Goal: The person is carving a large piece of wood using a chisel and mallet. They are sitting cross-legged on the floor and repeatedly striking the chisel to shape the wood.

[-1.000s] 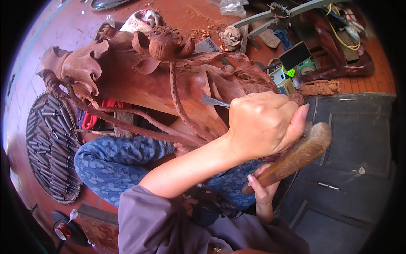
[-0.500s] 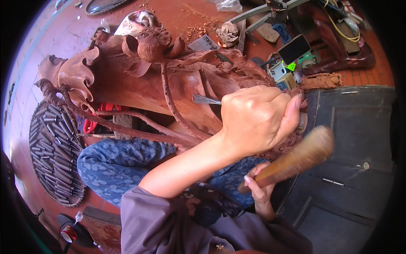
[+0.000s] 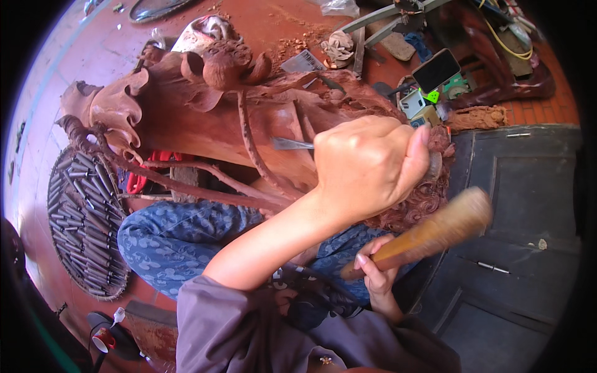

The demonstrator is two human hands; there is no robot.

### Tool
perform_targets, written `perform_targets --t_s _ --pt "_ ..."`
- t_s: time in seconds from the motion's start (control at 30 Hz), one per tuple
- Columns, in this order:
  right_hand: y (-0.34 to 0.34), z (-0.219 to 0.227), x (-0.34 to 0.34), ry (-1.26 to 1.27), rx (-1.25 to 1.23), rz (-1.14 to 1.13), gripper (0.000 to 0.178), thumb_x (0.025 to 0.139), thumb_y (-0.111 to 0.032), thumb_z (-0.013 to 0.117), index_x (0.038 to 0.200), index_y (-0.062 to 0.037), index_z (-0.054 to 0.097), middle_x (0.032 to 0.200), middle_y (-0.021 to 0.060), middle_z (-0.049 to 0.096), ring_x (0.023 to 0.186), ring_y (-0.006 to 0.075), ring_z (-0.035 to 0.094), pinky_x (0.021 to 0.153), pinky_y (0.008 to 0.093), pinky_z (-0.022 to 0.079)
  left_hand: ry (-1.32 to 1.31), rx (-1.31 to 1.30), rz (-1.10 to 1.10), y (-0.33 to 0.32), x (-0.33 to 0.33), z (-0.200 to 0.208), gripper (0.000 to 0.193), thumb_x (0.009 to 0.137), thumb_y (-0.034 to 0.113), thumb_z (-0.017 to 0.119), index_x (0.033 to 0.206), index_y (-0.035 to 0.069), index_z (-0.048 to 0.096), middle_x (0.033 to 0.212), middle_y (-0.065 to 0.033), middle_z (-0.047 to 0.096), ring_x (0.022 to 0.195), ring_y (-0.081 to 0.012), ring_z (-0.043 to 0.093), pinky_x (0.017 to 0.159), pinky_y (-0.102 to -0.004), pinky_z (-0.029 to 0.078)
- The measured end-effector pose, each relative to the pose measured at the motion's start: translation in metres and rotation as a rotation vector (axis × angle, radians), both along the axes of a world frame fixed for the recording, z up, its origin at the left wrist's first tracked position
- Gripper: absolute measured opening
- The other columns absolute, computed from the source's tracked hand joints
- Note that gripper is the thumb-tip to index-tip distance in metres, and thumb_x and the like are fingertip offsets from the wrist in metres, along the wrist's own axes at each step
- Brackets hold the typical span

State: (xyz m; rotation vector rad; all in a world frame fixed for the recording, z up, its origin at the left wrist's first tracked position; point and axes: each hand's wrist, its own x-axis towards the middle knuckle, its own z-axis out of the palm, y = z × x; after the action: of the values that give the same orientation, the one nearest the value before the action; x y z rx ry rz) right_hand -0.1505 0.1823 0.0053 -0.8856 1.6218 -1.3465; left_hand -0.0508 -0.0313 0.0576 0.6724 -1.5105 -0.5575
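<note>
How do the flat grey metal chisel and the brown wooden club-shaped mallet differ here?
The flat grey metal chisel shows a slim blade pointing left, while the brown wooden club-shaped mallet is thick, its broad end pointing right. The chisel is in the left hand, the mallet in the right hand. Both are gripped.

Near left: red cup. Far right: phone, yellow cord. Dark panelled board lies right; crumpled cloth, far.

A carved stem stands left of the chisel.
</note>
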Motion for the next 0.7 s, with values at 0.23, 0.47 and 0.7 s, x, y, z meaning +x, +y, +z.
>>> perform_targets --t_s 0.23,0.47,0.7 --pt "-0.003 0.001 -0.001 0.004 -0.112 0.104 0.031 0.076 -0.003 0.062 0.097 -0.0049 0.04 0.069 0.0077 0.05 0.057 0.0149 0.049 0.057 0.027 0.044 -0.062 -0.006 -0.039 0.019 -0.005 0.021 0.03 0.083 0.022 0.065 0.058 0.008 0.056 0.053 -0.0071 0.052 0.047 -0.0249 0.055 0.043 -0.0355 0.042" --pt "-0.018 0.014 -0.008 -0.042 -0.369 0.169 0.034 0.084 -0.02 0.065 0.099 -0.0069 0.037 0.072 0.007 0.048 0.057 0.0148 0.048 0.053 0.0259 0.044 0.034 -0.016 -0.014 0.0 -0.007 0.017 0.037 0.09 0.019 0.058 0.055 0.008 0.055 0.048 -0.009 0.049 0.042 -0.0292 0.051 0.039 -0.0384 0.038" --pt "-0.026 0.034 -0.01 0.147 -0.042 0.118 0.029 0.08 0.001 0.062 0.095 -0.0031 0.039 0.071 0.0089 0.053 0.058 0.0128 0.053 0.059 0.0246 0.045 0.041 0.018 -0.005 -0.004 -0.003 0.014 0.041 0.093 0.017 0.054 0.054 0.008 0.053 0.048 -0.0097 0.046 0.041 -0.0296 0.049 0.039 -0.0388 0.035"
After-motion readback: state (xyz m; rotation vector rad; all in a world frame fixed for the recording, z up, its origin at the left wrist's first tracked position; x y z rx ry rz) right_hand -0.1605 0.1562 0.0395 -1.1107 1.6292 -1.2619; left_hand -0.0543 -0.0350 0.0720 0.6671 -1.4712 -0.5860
